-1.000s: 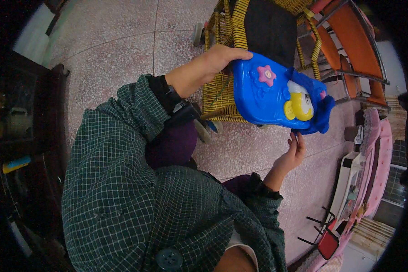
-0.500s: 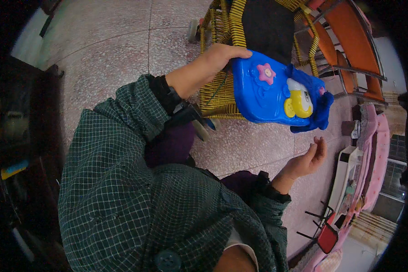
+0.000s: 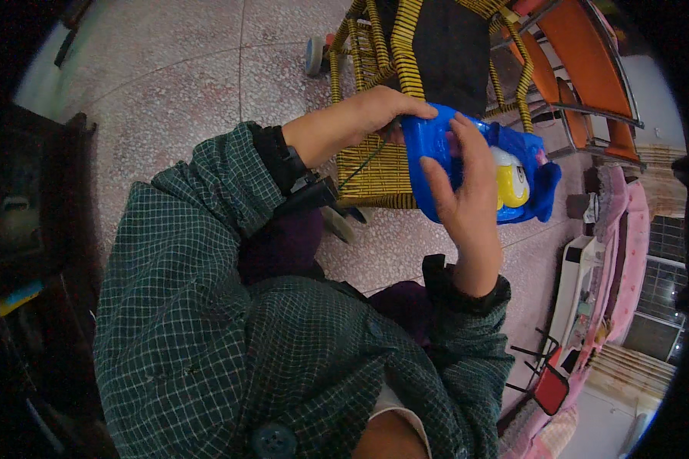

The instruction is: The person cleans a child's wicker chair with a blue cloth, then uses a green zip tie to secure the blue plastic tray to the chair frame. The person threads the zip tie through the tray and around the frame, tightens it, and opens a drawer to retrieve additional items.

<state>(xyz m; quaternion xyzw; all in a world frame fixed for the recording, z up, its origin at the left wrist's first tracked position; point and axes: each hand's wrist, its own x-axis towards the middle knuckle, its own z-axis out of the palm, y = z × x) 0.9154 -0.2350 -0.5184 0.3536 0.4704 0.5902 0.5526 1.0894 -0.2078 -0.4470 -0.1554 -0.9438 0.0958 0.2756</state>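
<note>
My left hand [image 3: 371, 115] grips the near-left corner of a blue plastic toy panel [image 3: 419, 145], thumb on top and the other fingers out of sight beneath it. A yellow and white raised piece [image 3: 515, 187] sits on the panel's right part. Blue cloth [image 3: 545, 187] hangs at its far right end. My right hand [image 3: 473, 206] is over the panel's face, thumb and fingers apart, covering most of the pink star-shaped flower. Whether its fingertips touch the panel I cannot tell.
Right behind the panel stands a yellow and black woven chair [image 3: 375, 174] with a dark seat [image 3: 444, 53]. Orange chairs [image 3: 582, 50] are at the upper right. Farther right are a white low unit [image 3: 570, 287], pink cloth [image 3: 631, 252] and a red seat [image 3: 551, 390]. Speckled floor tiles [image 3: 168, 76] lie around.
My right hand has moved up and left from below the panel to over its face, and its fingers have spread. The left hand keeps its hold; the panel has shifted slightly.
</note>
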